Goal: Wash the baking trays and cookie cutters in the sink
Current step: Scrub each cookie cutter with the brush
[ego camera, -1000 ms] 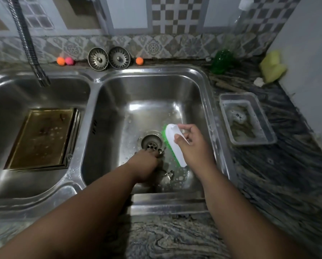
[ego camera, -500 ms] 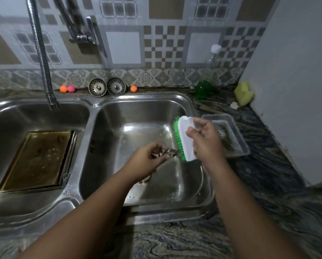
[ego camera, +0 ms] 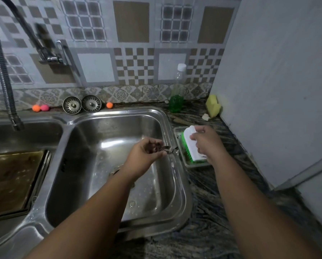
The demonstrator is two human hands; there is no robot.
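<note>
My left hand point(ego camera: 147, 152) holds a small metal cookie cutter point(ego camera: 168, 150) in curled fingers above the right sink basin point(ego camera: 156, 199). My right hand point(ego camera: 206, 143) grips a white scrub brush with green bristles point(ego camera: 191, 144), bristles facing left, over a clear plastic container point(ego camera: 179, 130) on the counter right of the sink. Stacked baking trays point(ego camera: 12, 180), brownish and wet, lie flat in the left basin.
A flexible metal faucet hose point(ego camera: 1, 71) hangs over the left basin. Two sink strainers point(ego camera: 81, 104) and small orange and pink balls point(ego camera: 40, 108) sit on the back ledge. A green soap bottle point(ego camera: 177, 98) and yellow sponge point(ego camera: 213, 106) stand at the back right corner beside a grey wall.
My left hand lifted the cookie cutter up from the drain area. My right hand carried the brush rightward, out of the basin and over the plastic container. The view tilted upward.
</note>
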